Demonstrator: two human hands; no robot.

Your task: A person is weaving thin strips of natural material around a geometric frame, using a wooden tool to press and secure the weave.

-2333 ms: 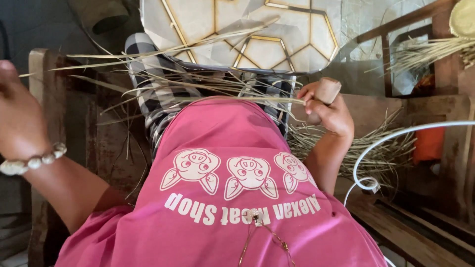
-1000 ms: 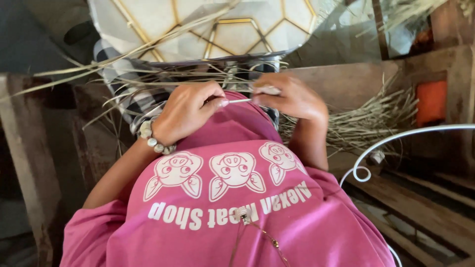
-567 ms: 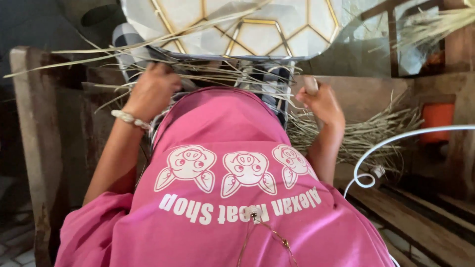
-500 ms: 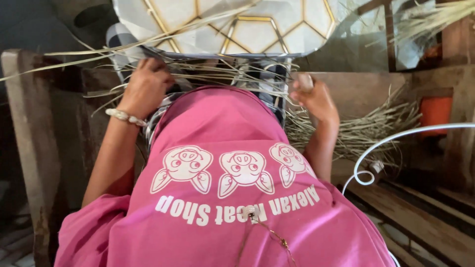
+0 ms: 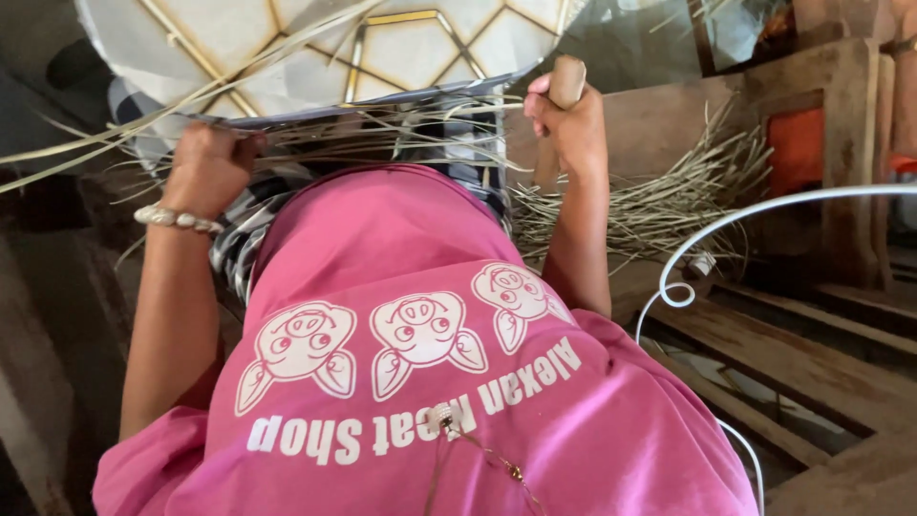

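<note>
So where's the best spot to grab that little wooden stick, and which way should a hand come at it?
Probably around its middle, the way the right hand has it. The wooden stick stands nearly upright, and only its rounded top shows above the fingers. A hand coming from the side can wrap around it. The left hand is among the dry straw strips.
</note>
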